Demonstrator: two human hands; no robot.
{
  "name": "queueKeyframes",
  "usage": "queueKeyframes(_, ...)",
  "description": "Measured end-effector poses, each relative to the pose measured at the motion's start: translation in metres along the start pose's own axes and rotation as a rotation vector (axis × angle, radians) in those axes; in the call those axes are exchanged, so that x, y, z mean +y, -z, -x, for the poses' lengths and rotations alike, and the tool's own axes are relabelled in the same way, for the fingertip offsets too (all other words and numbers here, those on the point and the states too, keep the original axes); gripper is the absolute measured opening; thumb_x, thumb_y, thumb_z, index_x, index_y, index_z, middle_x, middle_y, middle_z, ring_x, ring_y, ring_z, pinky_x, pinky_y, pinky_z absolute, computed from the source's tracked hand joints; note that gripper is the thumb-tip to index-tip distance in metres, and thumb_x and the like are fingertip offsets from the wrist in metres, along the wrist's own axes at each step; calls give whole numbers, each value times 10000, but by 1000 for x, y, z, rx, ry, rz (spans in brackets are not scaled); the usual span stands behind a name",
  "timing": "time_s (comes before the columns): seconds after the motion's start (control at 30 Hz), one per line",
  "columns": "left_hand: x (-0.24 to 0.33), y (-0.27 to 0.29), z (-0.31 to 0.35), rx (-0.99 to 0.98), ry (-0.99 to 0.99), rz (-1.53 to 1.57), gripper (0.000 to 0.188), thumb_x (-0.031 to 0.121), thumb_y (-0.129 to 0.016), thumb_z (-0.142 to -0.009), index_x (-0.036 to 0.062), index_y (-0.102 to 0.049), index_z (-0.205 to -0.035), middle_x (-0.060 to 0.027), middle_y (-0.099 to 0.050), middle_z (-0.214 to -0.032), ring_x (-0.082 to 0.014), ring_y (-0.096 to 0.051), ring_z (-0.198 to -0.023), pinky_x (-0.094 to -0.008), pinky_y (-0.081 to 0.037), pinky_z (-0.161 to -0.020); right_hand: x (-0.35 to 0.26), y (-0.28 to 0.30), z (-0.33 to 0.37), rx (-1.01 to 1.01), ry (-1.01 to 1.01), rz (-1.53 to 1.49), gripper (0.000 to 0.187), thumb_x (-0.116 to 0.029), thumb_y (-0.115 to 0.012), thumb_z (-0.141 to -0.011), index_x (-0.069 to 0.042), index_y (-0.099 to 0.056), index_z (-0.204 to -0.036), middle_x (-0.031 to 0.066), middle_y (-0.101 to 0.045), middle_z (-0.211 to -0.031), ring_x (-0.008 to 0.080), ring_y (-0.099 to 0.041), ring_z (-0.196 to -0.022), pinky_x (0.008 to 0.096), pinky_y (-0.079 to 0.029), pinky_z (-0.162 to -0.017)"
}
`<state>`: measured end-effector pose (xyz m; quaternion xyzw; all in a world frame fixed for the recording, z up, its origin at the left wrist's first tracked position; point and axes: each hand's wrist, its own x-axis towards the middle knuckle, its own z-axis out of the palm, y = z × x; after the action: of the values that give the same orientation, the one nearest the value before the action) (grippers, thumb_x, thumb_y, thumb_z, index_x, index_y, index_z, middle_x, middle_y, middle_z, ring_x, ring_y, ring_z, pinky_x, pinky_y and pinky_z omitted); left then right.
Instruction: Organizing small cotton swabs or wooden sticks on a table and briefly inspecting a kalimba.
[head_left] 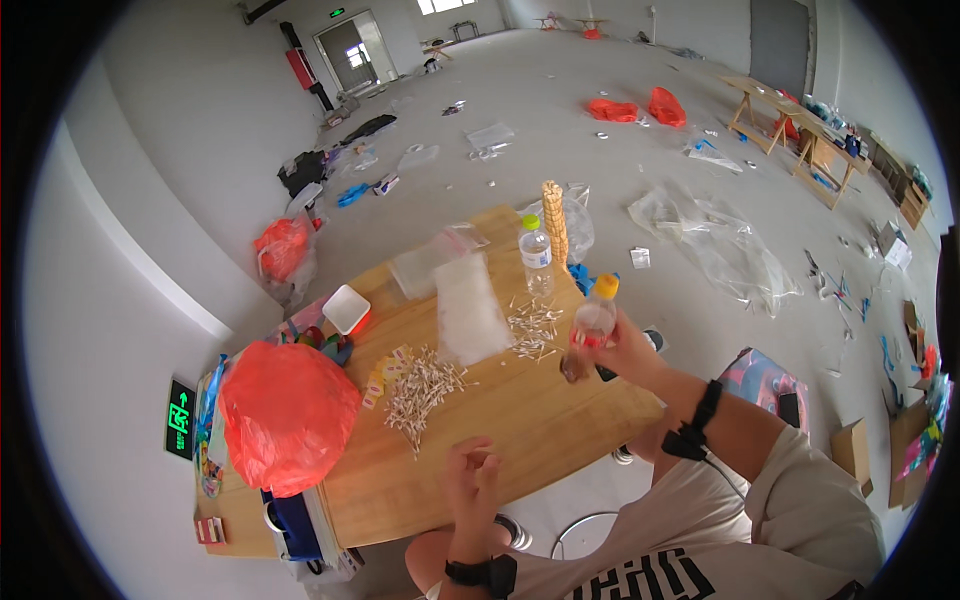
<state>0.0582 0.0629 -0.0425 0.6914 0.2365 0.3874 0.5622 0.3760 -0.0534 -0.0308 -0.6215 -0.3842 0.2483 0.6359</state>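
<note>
My right hand (625, 350) is wrapped round a clear plastic bottle (596, 318) with an orange-yellow cap, held above the table's right side. Just below it is a small brownish thing (572, 367), too blurred to name. My left hand (474, 478) hovers at the table's near edge, fingers loosely bent and holding nothing that I can see. Beyond it lies a big heap of cotton swabs (425, 395), with small yellow packets (386, 372) along its left. A smaller swab pile (535, 328) lies beside a stack of clear plastic bags (470, 315).
On the wooden table (400, 490) stand a green-capped water bottle (536, 258), a tall tan woven-looking column (554, 222) and a white tray (347, 309). A bulging red plastic bag (288, 415) fills the left end. Plastic sheeting (715, 245) litters the floor beyond.
</note>
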Motion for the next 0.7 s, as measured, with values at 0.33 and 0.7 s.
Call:
queueKeyframes(0.33, -87, 5, 1, 81, 240, 58, 229, 198, -666, -1029, 20, -656, -1173, -29, -665, -909, -98, -632, -798, -247, -514, -722, 49, 13, -81, 267, -124, 477, 708, -267, -881, -803, -57, -510, -1369, 121, -698, -1199, 240, -682, -1139, 371, -534, -950)
queueKeyframes(0.7, -110, 4, 5, 35, 225, -88, 206, 144, -675, -1014, 13, -668, -1173, -65, -709, -899, -109, -660, -779, -265, -549, -695, 72, -1, -62, 344, 25, 300, 712, -195, -835, -853, -43, -460, -1439, 107, -588, -1371, 203, -599, -1253, 344, -507, -1000)
